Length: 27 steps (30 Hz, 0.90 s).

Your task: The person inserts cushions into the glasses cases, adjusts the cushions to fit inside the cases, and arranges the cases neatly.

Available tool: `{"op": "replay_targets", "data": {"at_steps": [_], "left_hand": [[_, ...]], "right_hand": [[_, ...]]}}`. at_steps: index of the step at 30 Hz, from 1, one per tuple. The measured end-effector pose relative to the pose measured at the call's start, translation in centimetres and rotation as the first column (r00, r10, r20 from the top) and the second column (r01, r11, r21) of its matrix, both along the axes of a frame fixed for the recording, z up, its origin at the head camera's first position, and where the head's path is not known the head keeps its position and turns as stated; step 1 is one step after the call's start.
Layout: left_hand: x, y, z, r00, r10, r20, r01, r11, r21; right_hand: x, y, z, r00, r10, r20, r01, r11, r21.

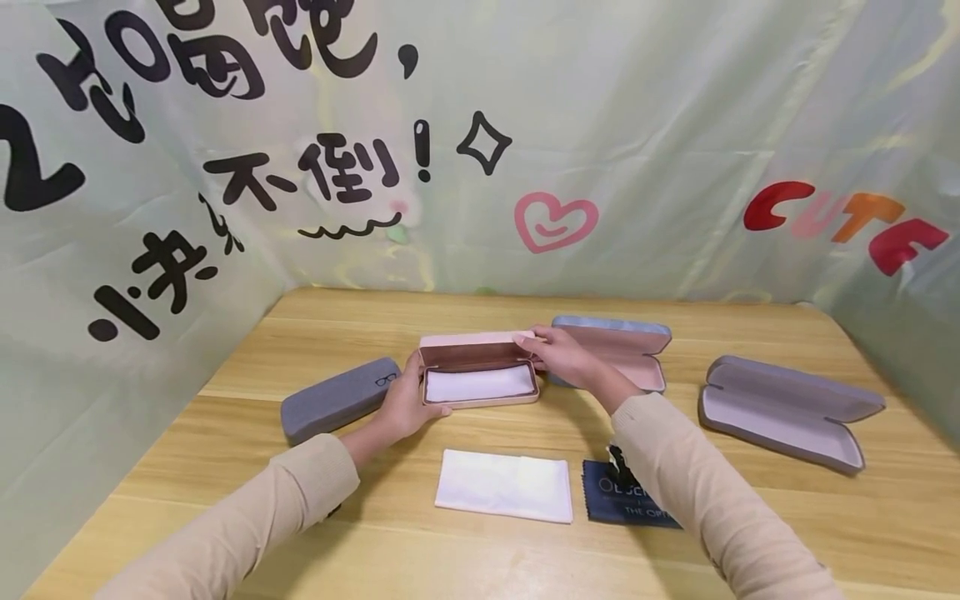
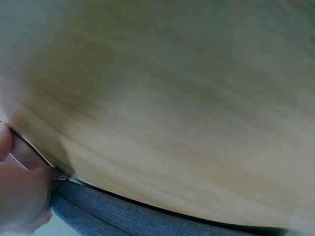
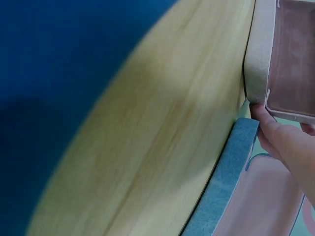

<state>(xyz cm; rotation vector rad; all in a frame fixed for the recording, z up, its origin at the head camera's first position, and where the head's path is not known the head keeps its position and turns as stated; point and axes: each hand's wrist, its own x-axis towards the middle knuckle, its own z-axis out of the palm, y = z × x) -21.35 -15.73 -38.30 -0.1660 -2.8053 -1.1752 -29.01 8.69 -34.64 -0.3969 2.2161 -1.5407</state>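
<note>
An open pink glasses case (image 1: pixel 487 403) stands at the middle of the table, its lid (image 1: pixel 472 341) raised and brownish inside. A folded white cloth (image 1: pixel 480 384) lies in its base. My left hand (image 1: pixel 405 402) grips the case's left end, with the thumb along the front. At the other end my right hand (image 1: pixel 566 356) holds the raised lid's corner, thumb on the lid. In the right wrist view, the fingers (image 3: pixel 266 120) reach behind the case's end (image 3: pixel 257 73). The left wrist view shows only part of the left hand (image 2: pixel 24 196) at its edge.
Left of my left hand lies a closed grey glasses case (image 1: pixel 341 400). An open blue case (image 1: pixel 611 323) stands just behind my right hand; an open grey-purple case (image 1: pixel 795 387) is farther right. In front lie a pale folded cloth (image 1: pixel 504 487) and a dark-blue printed cloth (image 1: pixel 611 504), partly hidden by the right sleeve.
</note>
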Motion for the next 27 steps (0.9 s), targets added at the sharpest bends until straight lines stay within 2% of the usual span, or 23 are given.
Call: {"op": "replay_targets", "data": {"at_steps": [10,17,27], "left_hand": [[-0.1,0.0,0.1,1.0,0.016,0.008,-0.016,1.0,0.004],[-0.1,-0.1,0.1,1.0,0.016,0.011,-0.016,1.0,-0.003],[0.0,-0.2,0.2,1.0,0.008,-0.003,-0.008,1.0,-0.012]], "right_hand": [[-0.2,0.9,-0.5,1.0,0.027,-0.01,-0.027,0.999,-0.024],[0.0,1.2,-0.4,0.995,0.041,-0.086,-0.036,0.998,0.058],[0.1,1.5,-0.1,0.994,0.08,-0.079,-0.075,0.995,0.062]]}}
